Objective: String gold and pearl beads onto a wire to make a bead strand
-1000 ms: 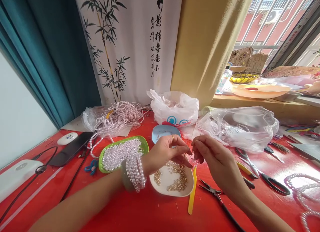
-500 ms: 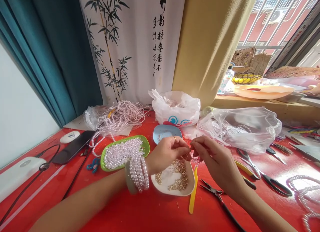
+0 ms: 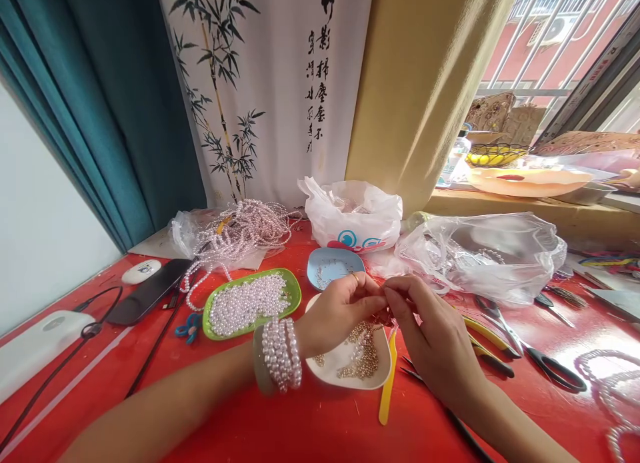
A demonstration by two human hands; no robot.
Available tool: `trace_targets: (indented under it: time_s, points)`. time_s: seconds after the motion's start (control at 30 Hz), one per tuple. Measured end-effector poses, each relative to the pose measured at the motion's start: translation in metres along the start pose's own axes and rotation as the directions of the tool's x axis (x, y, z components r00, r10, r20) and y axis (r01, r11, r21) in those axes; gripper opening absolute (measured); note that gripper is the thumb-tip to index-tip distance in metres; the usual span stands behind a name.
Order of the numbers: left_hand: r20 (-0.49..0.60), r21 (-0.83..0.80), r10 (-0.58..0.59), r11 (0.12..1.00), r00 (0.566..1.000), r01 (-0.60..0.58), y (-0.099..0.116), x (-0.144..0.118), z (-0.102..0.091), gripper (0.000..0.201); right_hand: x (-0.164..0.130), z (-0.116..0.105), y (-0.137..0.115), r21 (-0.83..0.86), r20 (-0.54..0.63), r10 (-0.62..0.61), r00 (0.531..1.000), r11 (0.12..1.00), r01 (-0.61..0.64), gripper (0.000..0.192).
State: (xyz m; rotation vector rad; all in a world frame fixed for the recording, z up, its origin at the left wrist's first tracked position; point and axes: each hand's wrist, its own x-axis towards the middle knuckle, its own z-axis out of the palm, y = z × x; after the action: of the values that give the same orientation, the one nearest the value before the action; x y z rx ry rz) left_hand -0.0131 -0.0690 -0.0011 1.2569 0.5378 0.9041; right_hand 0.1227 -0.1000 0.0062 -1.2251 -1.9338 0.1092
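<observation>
My left hand [image 3: 345, 311], with strands of white pearls [image 3: 281, 356] and a pale green bangle [image 3: 262, 360] on its wrist, is closed in a pinch. My right hand [image 3: 434, 333] pinches too, its fingertips meeting those of the left. Small gold-brown pieces [image 3: 386, 316] show under the fingers; what exactly is gripped is hidden. Below the hands sits a white dish [image 3: 345, 382] of gold beads [image 3: 364, 360] and some clear or white ones. Just behind it stands a blue dish [image 3: 325, 263] with tiny metal pieces.
A green tray [image 3: 296, 296] of white pearls lies left, near pearl strands [image 3: 250, 230]. Yellow tweezers [image 3: 387, 390], yellow-handled pliers [image 3: 493, 340], black scissors [image 3: 555, 370] and partly covered pliers [image 3: 465, 433] lie right. Plastic bags [image 3: 353, 213] stand behind.
My right hand has shifted slightly left and closed in against the left fingertips. The thin pin that stuck up from its fingers no longer shows. The right arm covers more of the pliers.
</observation>
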Motion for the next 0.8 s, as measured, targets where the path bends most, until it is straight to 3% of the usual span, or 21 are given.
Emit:
trace_targets:
  time_s: [0.2, 0.33, 0.4, 0.47, 0.57, 0.67, 0.8]
  points:
    - [-0.085, 0.002, 0.049, 0.999, 0.995, -0.049, 0.002, -0.001, -0.001, 0.016, -0.002, 0.005, 0.003, -0.096, -0.046, -0.117, 0.992, 0.989, 0.112, 0.014]
    - [-0.190, -0.012, 0.107, 0.994, 0.976, -0.111, 0.009, -0.001, -0.005, 0.014, 0.000, 0.007, 0.016, -0.157, 0.042, -0.189, 0.981, 0.968, 0.193, 0.020]
    - [-0.226, -0.017, 0.121, 0.992, 0.967, -0.128, 0.012, 0.000, -0.009, 0.014, 0.003, 0.007, 0.031, -0.217, 0.152, -0.142, 0.978, 0.961, 0.173, 0.024]
    - [-0.253, -0.021, 0.112, 0.992, 0.961, -0.121, 0.016, 0.002, -0.013, 0.014, 0.007, 0.006, 0.051, -0.305, 0.259, 0.010, 0.966, 0.950, 0.072, 0.028]
    - [-0.293, 0.013, 0.117, 0.993, 0.949, -0.119, 0.023, 0.004, -0.018, 0.015, 0.010, 0.007, 0.081, -0.448, 0.425, 0.243, 0.872, 0.894, -0.031, 0.029]
    - [-0.299, 0.033, 0.129, 0.992, 0.945, -0.125, 0.030, 0.003, -0.022, 0.013, 0.010, 0.008, 0.098, -0.479, 0.448, 0.292, 0.845, 0.876, -0.049, 0.026]
    - [-0.251, 0.005, 0.059, 0.998, 0.966, -0.060, 0.036, 0.001, -0.024, 0.012, 0.011, 0.004, 0.095, -0.486, 0.432, 0.282, 0.857, 0.873, -0.043, 0.030]
